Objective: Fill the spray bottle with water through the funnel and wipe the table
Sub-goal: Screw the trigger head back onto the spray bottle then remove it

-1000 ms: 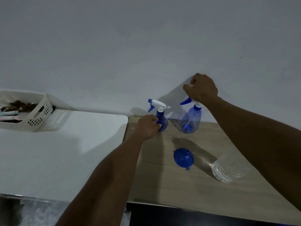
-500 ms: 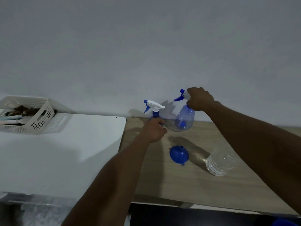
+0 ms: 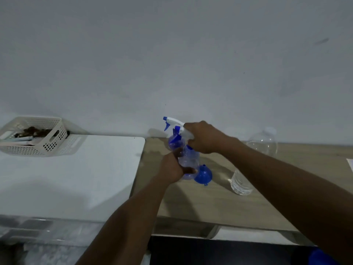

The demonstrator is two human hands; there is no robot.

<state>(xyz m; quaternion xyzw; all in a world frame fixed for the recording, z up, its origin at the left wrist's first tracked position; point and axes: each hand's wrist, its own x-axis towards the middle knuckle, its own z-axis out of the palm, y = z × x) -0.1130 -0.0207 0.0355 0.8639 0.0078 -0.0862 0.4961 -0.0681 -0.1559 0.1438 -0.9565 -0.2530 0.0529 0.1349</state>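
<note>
Left hand (image 3: 172, 169) grips the spray bottle (image 3: 190, 159) body, right hand (image 3: 202, 138) is curled round its head, over the tabletop (image 3: 191, 207). Funnel (image 3: 203, 175) sits just right of the bottle's base. Water bottle (image 3: 240, 185) is farther right.

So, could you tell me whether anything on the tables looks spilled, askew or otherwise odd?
Nothing looks spilled or broken. The blue funnel merely lies loose on the wooden table, not seated in any neck, beside the spray bottle that the left hand and right hand grip.
</note>
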